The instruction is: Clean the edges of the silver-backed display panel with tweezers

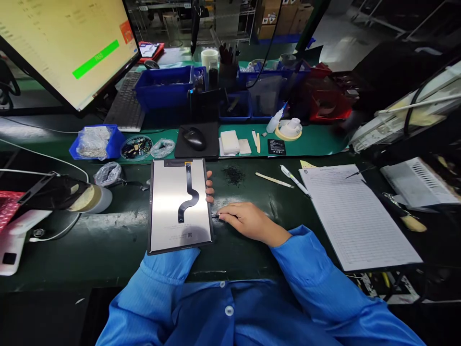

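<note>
A tablet-sized display panel (165,197), its silvery back facing up, is held tilted above the bench. A black S-bent ribbon cable (194,194) runs down its back from the top edge. My left hand (209,186) supports the panel from beneath; only its fingertips show, curled around the right edge. My right hand (248,220) is closed in a pinch on a thin dark metal tool (215,215), whose tip meets the panel's right edge. The kind of tool is too small to make out. Black crumbs (234,175) lie on the bench beyond my right hand.
A wooden stick (273,180), a pen (294,180) and a paper form (355,216) lie to the right. Along the back are a mouse (194,138), white pads (229,142) and blue bins (163,89). A monitor (68,48) and a tape roll (91,199) stand left.
</note>
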Action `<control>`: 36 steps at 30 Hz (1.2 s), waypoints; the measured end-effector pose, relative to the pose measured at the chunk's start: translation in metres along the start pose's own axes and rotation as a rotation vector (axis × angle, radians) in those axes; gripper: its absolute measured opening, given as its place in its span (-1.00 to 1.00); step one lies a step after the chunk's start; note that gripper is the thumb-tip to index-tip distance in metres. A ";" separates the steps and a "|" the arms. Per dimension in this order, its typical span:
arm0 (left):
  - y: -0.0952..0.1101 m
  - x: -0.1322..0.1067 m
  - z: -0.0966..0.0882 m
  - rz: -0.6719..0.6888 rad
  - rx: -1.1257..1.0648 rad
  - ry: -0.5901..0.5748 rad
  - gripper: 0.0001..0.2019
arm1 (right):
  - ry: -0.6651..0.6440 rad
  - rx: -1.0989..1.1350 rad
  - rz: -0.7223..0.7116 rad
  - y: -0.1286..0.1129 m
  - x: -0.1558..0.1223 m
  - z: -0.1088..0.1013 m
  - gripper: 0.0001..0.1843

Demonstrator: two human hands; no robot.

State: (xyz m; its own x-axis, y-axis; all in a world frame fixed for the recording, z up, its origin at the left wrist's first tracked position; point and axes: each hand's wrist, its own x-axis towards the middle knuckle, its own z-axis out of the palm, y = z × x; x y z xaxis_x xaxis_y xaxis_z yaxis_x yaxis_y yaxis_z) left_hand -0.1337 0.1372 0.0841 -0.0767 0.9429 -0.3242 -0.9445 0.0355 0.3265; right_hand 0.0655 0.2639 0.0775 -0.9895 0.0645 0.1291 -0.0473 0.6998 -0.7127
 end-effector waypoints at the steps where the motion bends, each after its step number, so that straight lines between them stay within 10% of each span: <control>1: -0.001 -0.001 0.000 0.015 -0.015 -0.011 -0.72 | 0.004 0.014 0.028 -0.001 0.000 0.000 -0.85; 36: 0.009 0.002 -0.013 -0.056 0.021 -0.028 -0.72 | -0.017 -0.014 -0.013 -0.007 0.001 -0.001 -0.77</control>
State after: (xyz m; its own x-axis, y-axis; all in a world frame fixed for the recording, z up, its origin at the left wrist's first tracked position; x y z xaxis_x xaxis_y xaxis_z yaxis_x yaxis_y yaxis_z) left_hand -0.1462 0.1349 0.0748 -0.0148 0.9482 -0.3175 -0.9401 0.0949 0.3273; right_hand 0.0650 0.2605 0.0833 -0.9911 0.0431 0.1261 -0.0583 0.7104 -0.7014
